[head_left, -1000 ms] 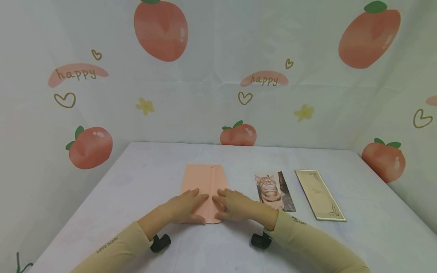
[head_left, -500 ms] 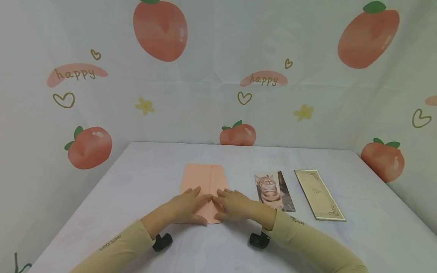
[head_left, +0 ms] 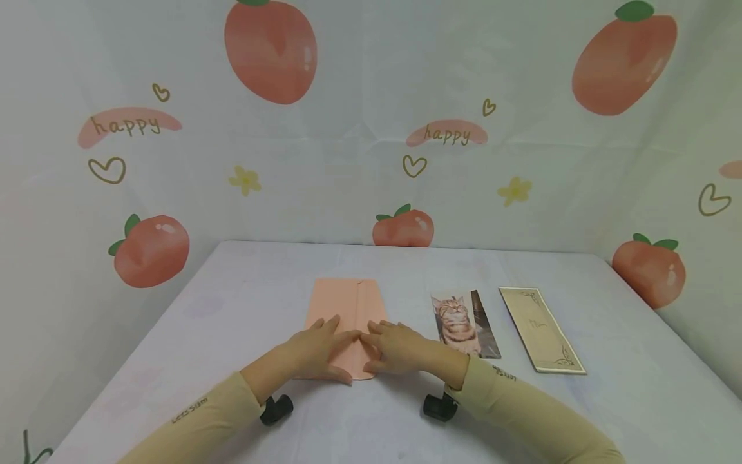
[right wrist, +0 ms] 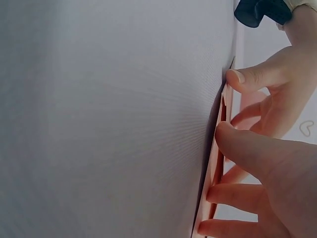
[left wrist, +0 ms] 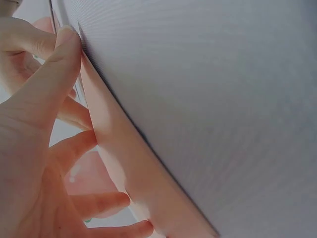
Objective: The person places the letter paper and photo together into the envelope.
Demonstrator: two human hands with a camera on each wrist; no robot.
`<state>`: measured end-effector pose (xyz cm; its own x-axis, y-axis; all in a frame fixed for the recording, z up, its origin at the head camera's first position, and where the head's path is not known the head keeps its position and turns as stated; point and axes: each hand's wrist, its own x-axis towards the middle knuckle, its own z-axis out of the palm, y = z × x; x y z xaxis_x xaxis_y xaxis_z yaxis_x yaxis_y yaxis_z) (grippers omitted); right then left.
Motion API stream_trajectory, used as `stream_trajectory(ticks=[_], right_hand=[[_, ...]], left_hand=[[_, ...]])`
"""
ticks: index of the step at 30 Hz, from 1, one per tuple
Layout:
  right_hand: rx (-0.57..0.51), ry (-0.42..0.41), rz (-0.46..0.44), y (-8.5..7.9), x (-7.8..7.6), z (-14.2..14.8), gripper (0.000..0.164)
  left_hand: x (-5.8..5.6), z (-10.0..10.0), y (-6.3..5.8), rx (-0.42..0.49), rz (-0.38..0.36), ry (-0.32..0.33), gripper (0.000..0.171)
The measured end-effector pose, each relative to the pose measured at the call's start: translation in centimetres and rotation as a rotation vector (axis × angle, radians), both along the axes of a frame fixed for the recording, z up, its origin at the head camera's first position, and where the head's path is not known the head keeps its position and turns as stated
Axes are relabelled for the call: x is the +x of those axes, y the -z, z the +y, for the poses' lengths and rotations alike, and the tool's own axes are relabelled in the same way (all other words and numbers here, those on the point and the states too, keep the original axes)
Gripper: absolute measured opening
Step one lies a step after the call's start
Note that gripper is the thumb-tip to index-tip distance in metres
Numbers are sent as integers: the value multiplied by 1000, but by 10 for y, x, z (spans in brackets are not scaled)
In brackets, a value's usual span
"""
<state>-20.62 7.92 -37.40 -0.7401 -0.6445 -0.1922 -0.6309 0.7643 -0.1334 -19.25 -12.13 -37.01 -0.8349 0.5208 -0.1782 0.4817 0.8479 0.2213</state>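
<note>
Nearest, two tan sleeves (head_left: 197,419) reach in over the table (head_left: 174,361), a black wrist device (head_left: 276,410) below the left one. Left hand (head_left: 317,351) and right hand (head_left: 401,348) lie on the near half of a peach paper folder (head_left: 336,299), fingers spread, nothing gripped; index tips meet or nearly meet by its lengthwise seam (head_left: 357,303), thumbs near the close edge. Looks like flattening or squaring-up. Judgement: thin stock, likely to crease, so best pressed with flat fingertips, outward from the seam, equal weight each side; one palm could anchor it against sliding. Folder lies flat, left of a cat picture (head_left: 458,319); the right forearm hides that picture's near corner, so lift clear. Further right, a beige card (head_left: 542,332). Behind, a fruit-printed backdrop (head_left: 348,129).
</note>
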Motion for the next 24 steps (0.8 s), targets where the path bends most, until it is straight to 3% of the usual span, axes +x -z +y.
stream_trajectory(ticks=[24], right_hand=[[9, -6, -8, 0, -2, 1, 60]], left_hand=[[-3, -4, -5, 25, 43, 22, 84]])
